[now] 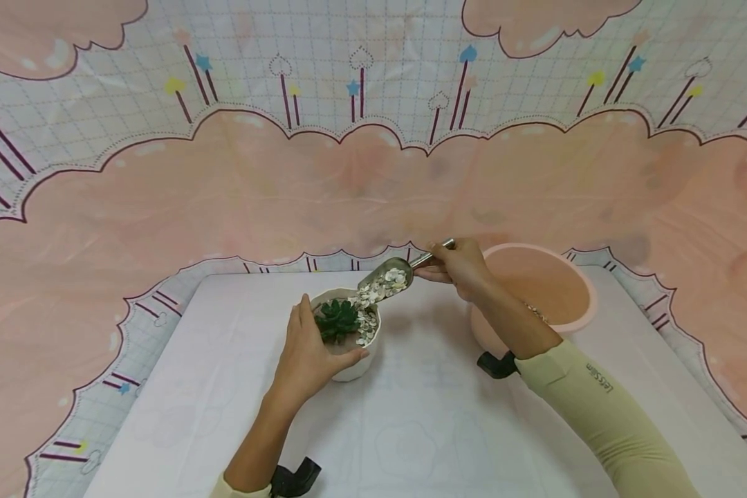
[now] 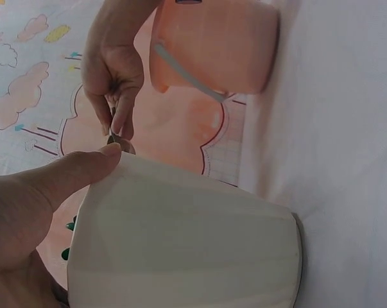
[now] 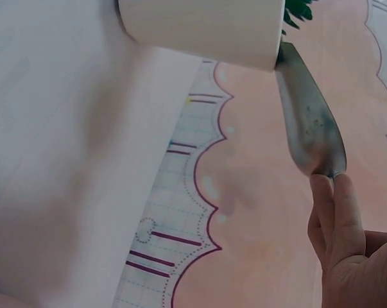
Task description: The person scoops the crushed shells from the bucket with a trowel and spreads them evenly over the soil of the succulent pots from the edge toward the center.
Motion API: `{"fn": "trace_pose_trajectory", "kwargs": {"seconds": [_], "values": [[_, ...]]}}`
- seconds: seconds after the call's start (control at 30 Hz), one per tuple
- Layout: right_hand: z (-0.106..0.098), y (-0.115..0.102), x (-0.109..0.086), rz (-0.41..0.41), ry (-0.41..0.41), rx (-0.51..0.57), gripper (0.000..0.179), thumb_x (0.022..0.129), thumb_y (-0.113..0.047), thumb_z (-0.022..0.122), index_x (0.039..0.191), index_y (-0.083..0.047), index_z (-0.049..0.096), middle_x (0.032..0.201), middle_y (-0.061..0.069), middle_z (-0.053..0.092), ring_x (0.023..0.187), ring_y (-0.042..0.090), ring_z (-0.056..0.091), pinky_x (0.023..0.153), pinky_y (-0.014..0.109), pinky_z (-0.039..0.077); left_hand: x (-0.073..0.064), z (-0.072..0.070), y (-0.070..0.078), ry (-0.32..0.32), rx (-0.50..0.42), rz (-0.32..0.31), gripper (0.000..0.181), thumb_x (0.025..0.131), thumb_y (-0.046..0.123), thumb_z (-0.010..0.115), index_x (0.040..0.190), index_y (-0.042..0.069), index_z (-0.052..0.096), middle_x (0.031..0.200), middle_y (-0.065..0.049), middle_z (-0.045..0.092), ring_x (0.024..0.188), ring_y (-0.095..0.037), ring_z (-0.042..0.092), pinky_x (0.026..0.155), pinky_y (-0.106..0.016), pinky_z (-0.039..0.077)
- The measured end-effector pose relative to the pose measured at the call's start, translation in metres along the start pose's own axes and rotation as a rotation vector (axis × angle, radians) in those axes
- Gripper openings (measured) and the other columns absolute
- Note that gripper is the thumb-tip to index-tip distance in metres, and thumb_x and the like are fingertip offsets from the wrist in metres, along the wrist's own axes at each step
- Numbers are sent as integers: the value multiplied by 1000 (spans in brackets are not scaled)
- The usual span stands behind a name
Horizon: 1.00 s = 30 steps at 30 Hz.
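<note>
A white pot (image 1: 352,371) with a green succulent (image 1: 337,320) in it stands on the table. My left hand (image 1: 308,351) holds the pot by its rim, the thumb at the near side and the fingers at the left. In my right hand (image 1: 463,268) is the handle of a metal scoop (image 2: 126,145), pinched between thumb and fingers. Pale stone chips (image 1: 387,285) fill the scoop, which tilts down to the left. Its tip meets the pot's right rim (image 3: 280,61), and chips lie in the pot beside the plant.
A pink bucket (image 1: 588,304) with a pale handle (image 2: 190,80) stands on the right of the white table (image 1: 411,429), partly behind my right forearm. Some chips show inside it. A patterned pink cloth (image 1: 373,187) hangs behind the table.
</note>
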State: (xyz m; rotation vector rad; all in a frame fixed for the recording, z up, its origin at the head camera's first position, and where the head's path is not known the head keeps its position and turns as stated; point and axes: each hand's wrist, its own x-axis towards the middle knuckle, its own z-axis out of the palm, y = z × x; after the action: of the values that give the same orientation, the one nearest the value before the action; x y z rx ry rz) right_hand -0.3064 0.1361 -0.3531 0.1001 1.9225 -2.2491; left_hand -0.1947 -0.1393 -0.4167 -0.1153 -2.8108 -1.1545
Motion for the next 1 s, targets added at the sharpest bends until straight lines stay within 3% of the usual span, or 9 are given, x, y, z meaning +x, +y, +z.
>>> {"fn": "trace_pose_trajectory", "kwargs": {"seconds": [0.47, 0.83, 1.0], "values": [[2, 0, 2, -3, 12, 4, 19, 111, -11, 53, 111, 8, 53, 81, 16, 73, 66, 20, 77, 73, 31, 62, -2, 2, 9, 15, 20, -50, 140, 75, 50, 95, 163, -11, 4, 163, -34, 17, 149, -48, 25, 110, -64, 41], [1, 1, -1, -13, 12, -14, 22, 112, -11, 53, 115, 10, 54, 90, 24, 74, 68, 20, 77, 74, 31, 62, 0, 0, 0, 5, -9, 1, 140, 75, 47, 96, 163, -10, 4, 164, -36, 18, 151, -50, 24, 115, -63, 35], [0, 0, -1, -24, 13, -18, 21, 112, -11, 53, 114, 10, 54, 87, 22, 73, 68, 21, 78, 74, 32, 62, 0, -1, -1, 5, -22, 19, 139, 75, 44, 96, 163, -10, 4, 163, -35, 19, 150, -49, 26, 115, -63, 35]]}}
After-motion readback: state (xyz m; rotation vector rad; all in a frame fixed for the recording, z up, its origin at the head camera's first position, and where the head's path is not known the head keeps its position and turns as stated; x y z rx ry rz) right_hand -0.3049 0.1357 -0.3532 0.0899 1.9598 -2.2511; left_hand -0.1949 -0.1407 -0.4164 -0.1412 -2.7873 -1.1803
